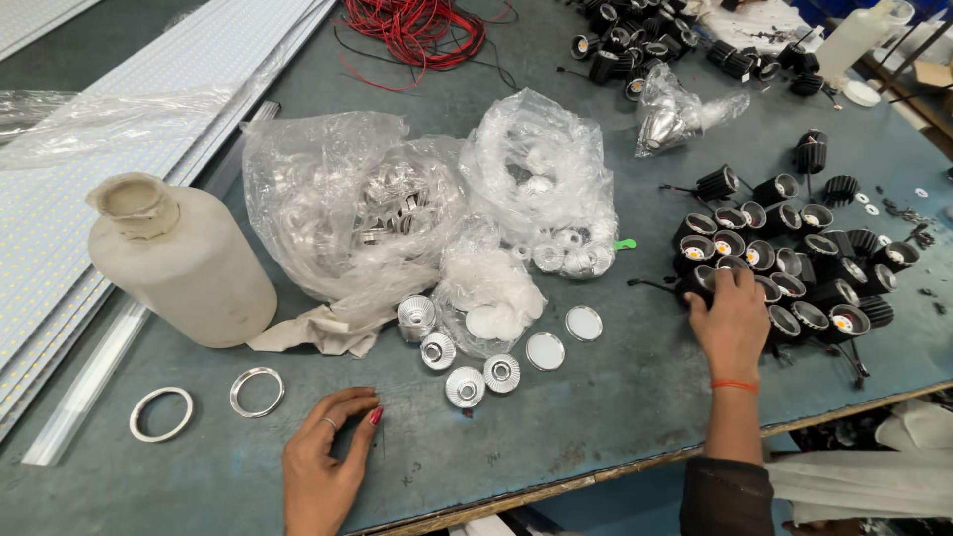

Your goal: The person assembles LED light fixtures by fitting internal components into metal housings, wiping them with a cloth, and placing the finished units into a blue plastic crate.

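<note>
Bare table (615, 387) lies open between the silver reflectors (465, 385) and the crowded black lamp housings (794, 268).

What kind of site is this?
Likely a small lamp-assembly workshop: a cluster of black finned round lamp housings under the right hand, clear plastic bags of silver reflector cups, and red and black wire coils on a worn bench.

right hand (733, 326) on black lamp housings (794, 268)

Black finned lamp housings (784, 268) clustered upright; table's right.
</note>
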